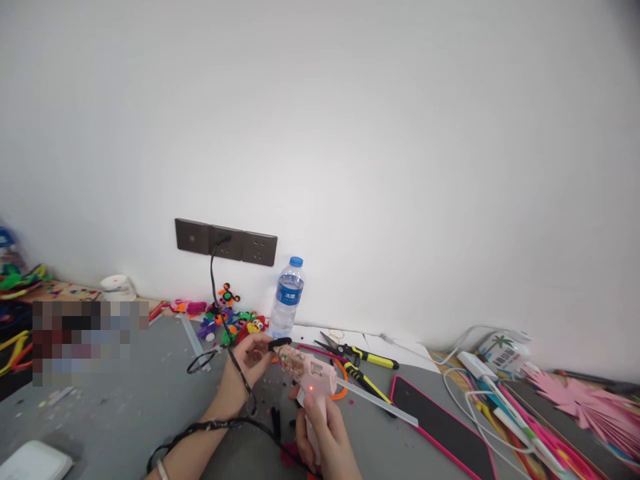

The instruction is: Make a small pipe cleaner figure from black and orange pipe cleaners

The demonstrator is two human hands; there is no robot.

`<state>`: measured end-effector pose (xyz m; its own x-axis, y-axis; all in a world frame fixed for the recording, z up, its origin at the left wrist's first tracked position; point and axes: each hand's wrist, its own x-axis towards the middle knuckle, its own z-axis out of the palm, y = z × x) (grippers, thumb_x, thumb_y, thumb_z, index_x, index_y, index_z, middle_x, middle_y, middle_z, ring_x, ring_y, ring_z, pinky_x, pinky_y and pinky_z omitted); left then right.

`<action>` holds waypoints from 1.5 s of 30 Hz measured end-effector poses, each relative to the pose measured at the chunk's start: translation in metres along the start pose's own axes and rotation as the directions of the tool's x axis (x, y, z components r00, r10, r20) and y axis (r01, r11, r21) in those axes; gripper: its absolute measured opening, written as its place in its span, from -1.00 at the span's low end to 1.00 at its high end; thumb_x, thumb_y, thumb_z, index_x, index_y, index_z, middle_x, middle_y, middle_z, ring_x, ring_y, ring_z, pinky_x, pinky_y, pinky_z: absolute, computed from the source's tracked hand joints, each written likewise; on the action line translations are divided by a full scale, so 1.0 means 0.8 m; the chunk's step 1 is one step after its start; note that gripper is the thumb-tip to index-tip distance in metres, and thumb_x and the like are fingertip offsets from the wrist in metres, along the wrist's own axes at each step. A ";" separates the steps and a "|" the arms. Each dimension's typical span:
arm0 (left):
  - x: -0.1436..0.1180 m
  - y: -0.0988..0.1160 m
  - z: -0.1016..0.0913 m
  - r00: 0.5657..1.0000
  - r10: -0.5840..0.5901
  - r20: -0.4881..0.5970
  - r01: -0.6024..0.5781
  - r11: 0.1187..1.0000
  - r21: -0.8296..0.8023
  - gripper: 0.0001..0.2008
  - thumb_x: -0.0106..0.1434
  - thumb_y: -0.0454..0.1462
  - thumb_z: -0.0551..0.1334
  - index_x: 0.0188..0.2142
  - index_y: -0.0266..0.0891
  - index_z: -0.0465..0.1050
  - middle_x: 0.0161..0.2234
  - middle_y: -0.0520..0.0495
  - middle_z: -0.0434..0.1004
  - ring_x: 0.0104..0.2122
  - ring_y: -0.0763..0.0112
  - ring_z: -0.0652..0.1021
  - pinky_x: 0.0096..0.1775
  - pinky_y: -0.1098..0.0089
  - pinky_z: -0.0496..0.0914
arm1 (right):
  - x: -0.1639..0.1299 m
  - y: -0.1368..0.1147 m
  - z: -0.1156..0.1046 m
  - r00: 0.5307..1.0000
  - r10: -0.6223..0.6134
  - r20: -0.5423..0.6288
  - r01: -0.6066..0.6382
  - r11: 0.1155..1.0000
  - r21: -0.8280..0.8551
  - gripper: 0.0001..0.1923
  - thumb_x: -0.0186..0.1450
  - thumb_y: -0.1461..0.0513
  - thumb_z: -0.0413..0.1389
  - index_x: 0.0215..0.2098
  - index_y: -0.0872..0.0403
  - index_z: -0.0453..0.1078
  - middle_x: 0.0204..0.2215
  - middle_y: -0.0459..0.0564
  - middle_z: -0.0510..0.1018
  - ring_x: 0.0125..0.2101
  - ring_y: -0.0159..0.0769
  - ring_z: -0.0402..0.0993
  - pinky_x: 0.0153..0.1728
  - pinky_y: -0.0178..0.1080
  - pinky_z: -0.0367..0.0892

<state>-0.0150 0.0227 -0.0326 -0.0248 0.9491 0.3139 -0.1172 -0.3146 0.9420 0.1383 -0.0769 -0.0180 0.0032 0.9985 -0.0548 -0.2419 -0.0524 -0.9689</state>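
Observation:
My right hand [325,433] is wrapped round the handle of a pink hot glue gun [323,379], with a small orange light lit on its side. A long translucent glue stick [380,401] sticks out of the back of the gun. My left hand [250,360] pinches a small fuzzy black piece [280,343], perhaps pipe cleaner, right at the gun's nozzle. Whether nozzle and piece touch, I cannot tell. The gun's black cord [235,423] crosses my left forearm. Black fuzzy bits [276,423] lie on the grey mat [370,447] between my hands.
Behind my hands stand a water bottle [287,300] and colourful pipe-cleaner figures [240,325]. Yellow-black pliers [373,357] and a pink-edged phone [440,427] lie to the right, beside white cables [465,407] and pink folded paper [585,407]. A cord hangs from the wall socket [226,242].

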 end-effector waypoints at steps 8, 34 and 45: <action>-0.003 0.003 0.001 1.000 0.020 0.008 -0.021 0.998 0.054 -0.75 0.05 -0.12 0.37 -0.37 -0.27 0.53 -0.47 -0.05 0.53 -0.45 0.39 0.49 -0.43 0.48 0.33 | -0.001 -0.003 0.000 1.000 0.007 -0.010 -0.007 1.000 0.014 -0.34 0.11 -0.29 0.09 -0.28 0.14 0.36 -0.84 -0.31 0.15 -0.82 -0.57 -0.10 -0.77 -0.44 -0.15; -0.008 0.023 0.003 1.000 -0.017 -0.017 0.018 0.997 0.072 -0.77 0.02 -0.15 0.38 -0.39 -0.25 0.49 -0.45 -0.03 0.51 -0.45 0.39 0.48 -0.38 0.45 0.36 | -0.001 -0.010 -0.003 0.999 -0.036 -0.016 0.036 0.999 -0.020 -0.40 0.18 -0.26 0.06 -0.34 0.12 0.34 -0.84 -0.30 0.13 -0.81 -0.56 -0.11 -0.75 -0.44 -0.13; -0.007 0.023 0.006 0.998 0.032 -0.056 -0.026 0.994 0.104 -0.79 0.03 -0.15 0.37 -0.41 -0.24 0.50 -0.47 -0.03 0.52 -0.45 0.38 0.50 -0.40 0.45 0.39 | 0.004 -0.010 -0.005 0.999 -0.040 -0.024 0.039 0.999 -0.014 -0.40 0.16 -0.27 0.06 -0.38 0.11 0.33 -0.87 -0.30 0.14 -0.82 -0.56 -0.10 -0.76 -0.45 -0.08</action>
<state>-0.0121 0.0115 -0.0166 -0.0841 0.9379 0.3366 -0.0128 -0.3388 0.9408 0.1444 -0.0732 -0.0111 0.0366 0.9991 -0.0222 -0.2283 -0.0133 -0.9735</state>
